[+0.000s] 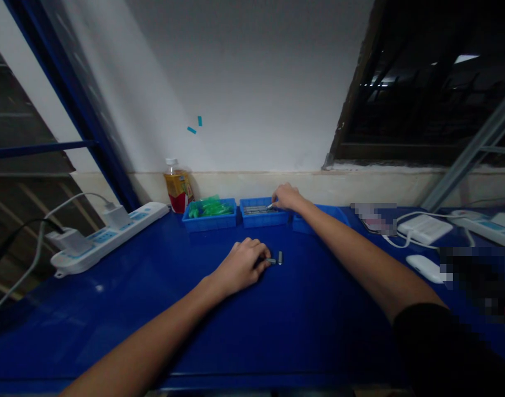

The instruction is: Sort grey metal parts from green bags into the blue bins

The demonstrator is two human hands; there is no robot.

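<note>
My left hand (246,264) rests on the blue table, its thumb and fingers pinched on a small metal piece (271,261). Just right of it, a second short metal piece (280,257) lies on the table. Over the right side of the middle blue bin (264,220) is my right hand (288,197), its fingertips closed on a small metallic part (270,207). That bin holds several slim metal pieces (255,209). Green plastic items (211,207) fill the left bin (211,223). The right bin (333,212) is partly hidden behind my right forearm.
A drink bottle (178,187) stands behind the left bin. A white power strip (107,237) with plugs lies at the left. On the right are a white adapter (425,229) with cables, a white oval case (426,268) and another power strip (490,229). A wall rises behind the bins.
</note>
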